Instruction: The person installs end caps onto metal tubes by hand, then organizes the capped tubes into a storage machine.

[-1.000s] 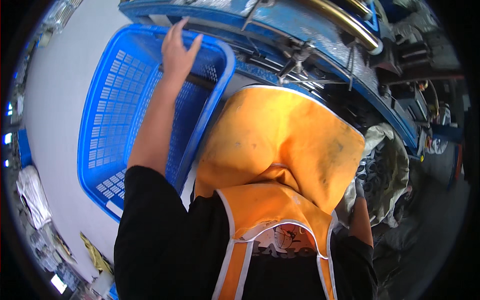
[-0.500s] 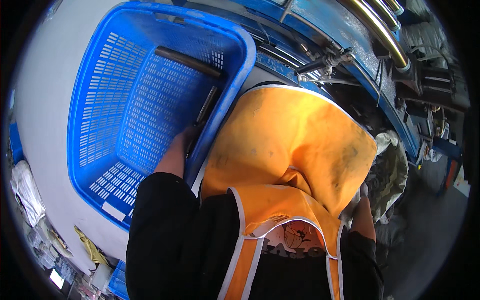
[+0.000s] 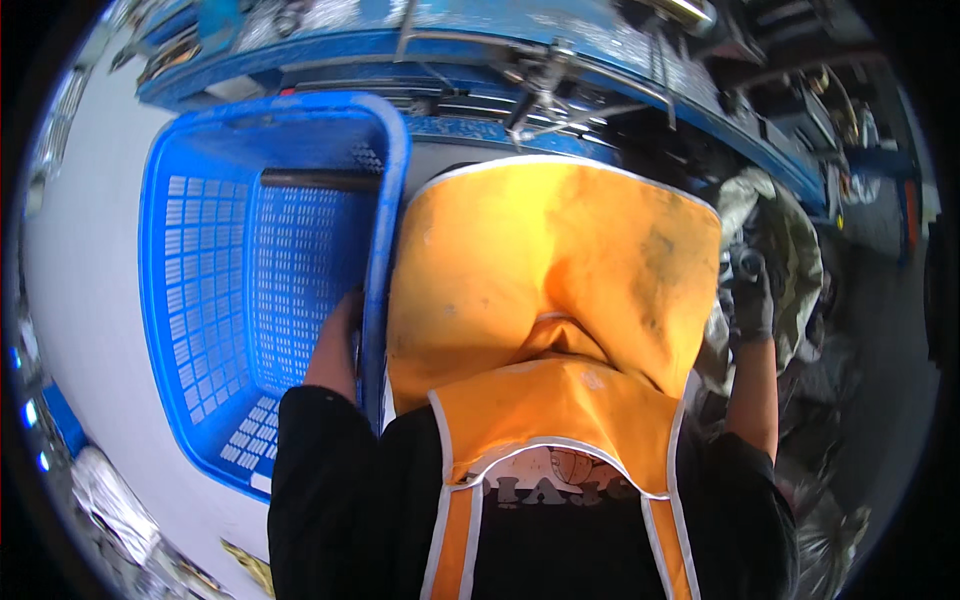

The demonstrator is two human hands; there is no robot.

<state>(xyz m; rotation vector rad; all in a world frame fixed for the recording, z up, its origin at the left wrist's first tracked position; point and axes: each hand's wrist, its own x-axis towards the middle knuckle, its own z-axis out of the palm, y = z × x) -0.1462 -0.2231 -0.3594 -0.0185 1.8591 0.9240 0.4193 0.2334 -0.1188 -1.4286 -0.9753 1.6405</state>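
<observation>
My left hand [image 3: 347, 312] reaches inside the blue plastic basket [image 3: 383, 190], close against its right wall. Its fingers are dark and hidden there, so their grip does not show. A dark brown tube [image 3: 320, 180] lies across the far part of the basket. On the right, my right hand [image 3: 753, 310], in a dark grey glove, is closed around a small grey round piece with a ring-like end [image 3: 748, 263]. It is above an open, pale greenish sack [image 3: 797, 235]. Between my hands an orange apron [image 3: 560, 240] covers my lap.
A blue machine frame [image 3: 460, 45] with metal rods and a jointed metal fitting [image 3: 545, 85] runs across the far side. Crumpled clear plastic [image 3: 825, 545] lies at the lower right. White wrapped material [image 3: 115, 505] is on the floor at the lower left.
My view has turned, so the basket sits lower and the machine spreads across the top. My right hand has come up from beside the apron, with the grey round piece now showing in it.
</observation>
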